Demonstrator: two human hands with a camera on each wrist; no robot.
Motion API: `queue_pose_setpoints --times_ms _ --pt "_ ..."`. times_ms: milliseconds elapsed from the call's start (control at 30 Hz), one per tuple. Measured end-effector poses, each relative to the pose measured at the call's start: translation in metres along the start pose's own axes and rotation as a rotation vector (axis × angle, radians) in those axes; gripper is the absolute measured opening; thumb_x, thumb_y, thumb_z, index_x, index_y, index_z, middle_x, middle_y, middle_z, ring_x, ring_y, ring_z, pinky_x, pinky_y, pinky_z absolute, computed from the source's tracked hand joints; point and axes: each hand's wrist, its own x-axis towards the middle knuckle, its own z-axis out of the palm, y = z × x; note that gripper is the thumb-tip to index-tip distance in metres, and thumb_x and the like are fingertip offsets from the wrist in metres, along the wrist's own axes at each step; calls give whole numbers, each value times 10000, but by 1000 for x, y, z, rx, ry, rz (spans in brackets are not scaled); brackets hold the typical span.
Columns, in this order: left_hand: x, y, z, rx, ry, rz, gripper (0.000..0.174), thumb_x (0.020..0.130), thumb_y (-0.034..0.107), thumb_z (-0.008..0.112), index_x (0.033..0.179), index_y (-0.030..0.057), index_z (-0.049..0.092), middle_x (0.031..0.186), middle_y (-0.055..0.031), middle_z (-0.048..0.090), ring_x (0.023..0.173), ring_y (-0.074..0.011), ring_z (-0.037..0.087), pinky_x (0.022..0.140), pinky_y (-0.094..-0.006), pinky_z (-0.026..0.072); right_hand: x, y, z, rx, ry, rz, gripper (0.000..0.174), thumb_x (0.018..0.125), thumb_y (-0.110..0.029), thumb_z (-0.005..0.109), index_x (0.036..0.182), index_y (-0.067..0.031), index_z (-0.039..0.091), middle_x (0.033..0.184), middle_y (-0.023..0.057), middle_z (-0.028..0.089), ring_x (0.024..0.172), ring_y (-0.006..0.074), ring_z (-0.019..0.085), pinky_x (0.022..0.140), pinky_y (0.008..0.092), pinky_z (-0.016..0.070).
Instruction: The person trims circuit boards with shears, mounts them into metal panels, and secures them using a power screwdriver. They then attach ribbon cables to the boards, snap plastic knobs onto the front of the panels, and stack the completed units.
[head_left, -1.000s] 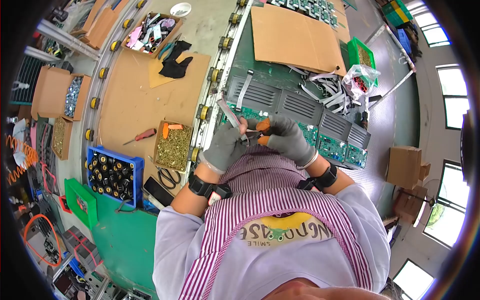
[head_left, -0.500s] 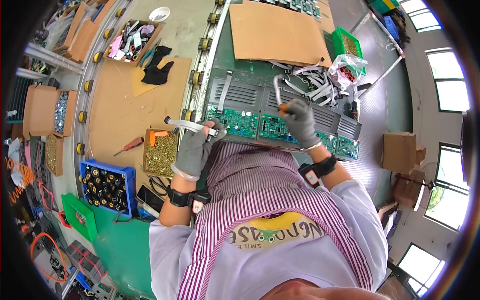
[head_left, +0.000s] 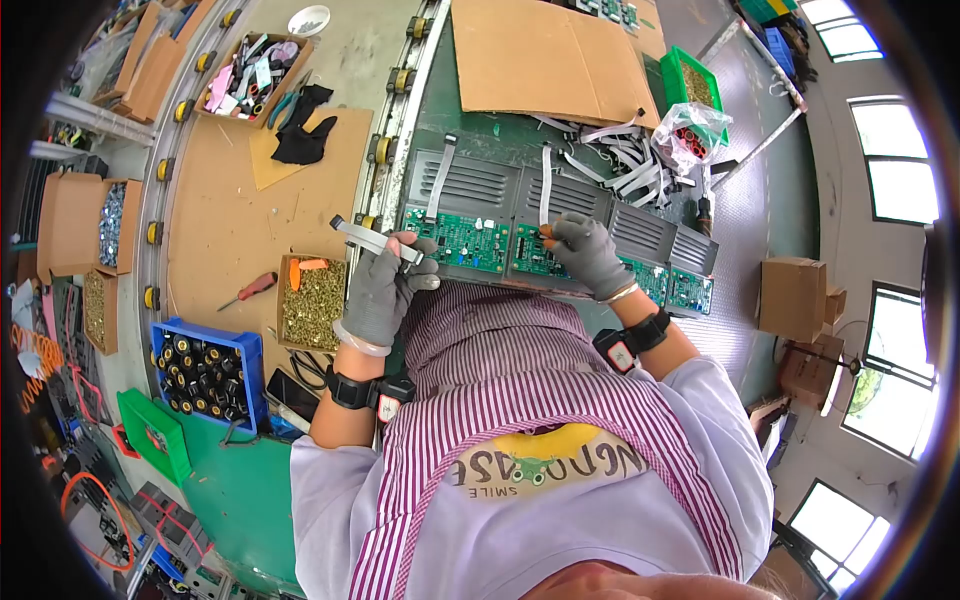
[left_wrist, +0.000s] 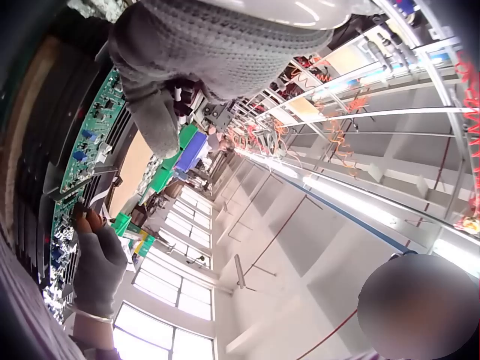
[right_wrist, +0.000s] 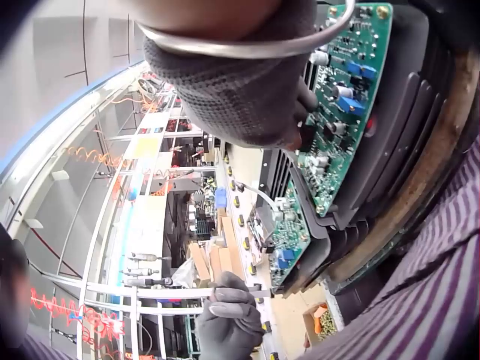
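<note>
My gloved left hand (head_left: 382,290) holds a grey ribbon cable (head_left: 365,238) with black end connectors, off to the left of the boards. In the head view my right hand (head_left: 590,258), orange covers on its fingertips, pinches the lower end of another ribbon cable (head_left: 546,188) at the second green circuit board (head_left: 526,250). That cable stretches away over the grey slotted panel. In the right wrist view those fingertips reach down to the board (right_wrist: 341,112), and the connector is mostly hidden behind them. The first board (head_left: 460,238) has a ribbon cable (head_left: 440,180) standing at its upper edge.
Loose ribbon cables (head_left: 635,170) lie beyond the panels, near a cardboard sheet (head_left: 555,65) and a green bin (head_left: 690,80). To the left are a roller rail (head_left: 400,80), a box of brass screws (head_left: 312,310), a screwdriver (head_left: 250,290) and a blue crate (head_left: 255,385).
The hands have parted from close together before the apron. My right hand has brought a cable end down onto the second board; my left has moved left, still holding its cable.
</note>
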Motion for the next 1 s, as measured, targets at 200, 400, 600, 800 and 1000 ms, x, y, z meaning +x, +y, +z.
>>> queue_pose_setpoints --times_ms 200,400,600,800,1000 --pt "-1 -1 -2 -3 14 5 287 917 251 444 1039 0 511 962 -166 595 749 -184 619 630 -272 546 4 1 7 -99 72 1 111 685 -111 577 780 -61 605 780 94 583 708 291 584 631 382 478" --pt "-1 -6 -3 10 75 19 284 914 248 457 1035 -3 514 880 -119 589 709 -167 609 594 -254 532 -1 2 17 -214 151 -53 94 674 -121 587 756 -80 609 809 81 595 714 300 581 640 400 479" --pt "-6 1 -14 67 28 -125 315 856 259 559 1009 -13 516 766 -80 583 652 -139 594 568 -240 513 3 -1 13 -230 110 -53 93 657 -132 609 742 -97 615 816 59 607 759 283 580 649 398 475" --pt "-3 -3 7 86 54 -74 313 837 238 585 1003 -19 522 760 -72 582 637 -121 574 541 -224 485 1 5 16 -242 133 -76 102 653 -128 612 749 -95 623 790 53 600 785 268 576 664 390 465" --pt "8 -13 43 155 -84 -103 224 861 187 525 950 -18 534 754 -58 574 602 -112 548 515 -219 455 1 -54 -31 109 38 -61 187 645 -77 605 832 -80 618 787 76 578 687 290 572 616 389 463"
